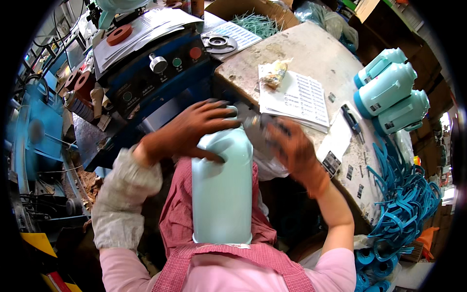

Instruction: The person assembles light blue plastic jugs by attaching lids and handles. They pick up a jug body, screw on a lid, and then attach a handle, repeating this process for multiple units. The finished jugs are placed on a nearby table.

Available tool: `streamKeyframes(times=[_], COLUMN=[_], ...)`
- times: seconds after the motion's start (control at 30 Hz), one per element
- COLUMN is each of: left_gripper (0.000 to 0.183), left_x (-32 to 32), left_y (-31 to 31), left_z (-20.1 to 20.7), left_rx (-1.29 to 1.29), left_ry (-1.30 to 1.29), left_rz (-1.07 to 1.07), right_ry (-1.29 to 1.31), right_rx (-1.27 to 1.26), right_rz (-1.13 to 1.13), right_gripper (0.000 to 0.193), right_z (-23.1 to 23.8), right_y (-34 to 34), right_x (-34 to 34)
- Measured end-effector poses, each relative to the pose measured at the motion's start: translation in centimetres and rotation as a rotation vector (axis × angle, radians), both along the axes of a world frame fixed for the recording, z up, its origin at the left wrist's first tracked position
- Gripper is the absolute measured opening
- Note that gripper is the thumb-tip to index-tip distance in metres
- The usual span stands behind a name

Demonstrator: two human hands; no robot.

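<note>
Atop the pale-blue flask shell (222,190), left hand (194,130) fingers spread gripping; right hand (292,148) blurred, grip unclear.

The room between the two hands is taken up by the pale blue flask body (222,190), which stands upright against the person's lap. The left hand (194,130) lies over its top, and just beyond it the blue machine (151,73) with its knobs closes the far left. To the right, the right hand (292,148) is near the edge of the worn table (311,53). A stack of printed sheets (294,97) covers the table's middle; bare tabletop shows beyond it, toward the far side. Farther right, three finished flasks (389,92) and a heap of blue straps (404,199) block the table's right edge.
</note>
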State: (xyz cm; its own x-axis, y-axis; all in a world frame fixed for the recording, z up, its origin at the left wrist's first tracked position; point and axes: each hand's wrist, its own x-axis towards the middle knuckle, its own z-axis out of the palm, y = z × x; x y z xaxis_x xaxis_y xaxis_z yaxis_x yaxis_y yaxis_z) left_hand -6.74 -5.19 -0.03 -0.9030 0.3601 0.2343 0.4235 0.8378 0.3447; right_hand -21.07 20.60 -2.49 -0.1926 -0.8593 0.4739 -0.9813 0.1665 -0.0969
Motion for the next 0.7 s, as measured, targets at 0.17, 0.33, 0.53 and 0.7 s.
streamKeyframes(times=[0.17, 0.33, 0.53, 0.7], left_gripper=[0.117, 0.125, 0.124, 0.107], left_x=[9.9, 11.2, 11.1, 10.7], left_y=[1.3, 2.5, 2.2, 2.7], left_z=[-4.8, -8.1, -7.9, -6.0], left_rx=[0.166, 0.187, 0.139, -0.032], left_ry=[-0.026, 0.131, 0.236, 0.106], left_rz=[0.109, 0.180, 0.133, 0.158], right_ry=[-0.348, -0.327, -0.233, -0.230], right_rx=[-0.114, -0.082, 0.017, 0.039], right_rz=[0.106, -0.047, -0.136, -0.190], right_gripper=[0.048, 0.048, 0.044, 0.043], right_z=[-1.7, -3.0, -2.1, -2.5], right_y=[1.9, 1.3, 1.0, 1.0], right_x=[11.0, 14.5, 15.3, 15.4])
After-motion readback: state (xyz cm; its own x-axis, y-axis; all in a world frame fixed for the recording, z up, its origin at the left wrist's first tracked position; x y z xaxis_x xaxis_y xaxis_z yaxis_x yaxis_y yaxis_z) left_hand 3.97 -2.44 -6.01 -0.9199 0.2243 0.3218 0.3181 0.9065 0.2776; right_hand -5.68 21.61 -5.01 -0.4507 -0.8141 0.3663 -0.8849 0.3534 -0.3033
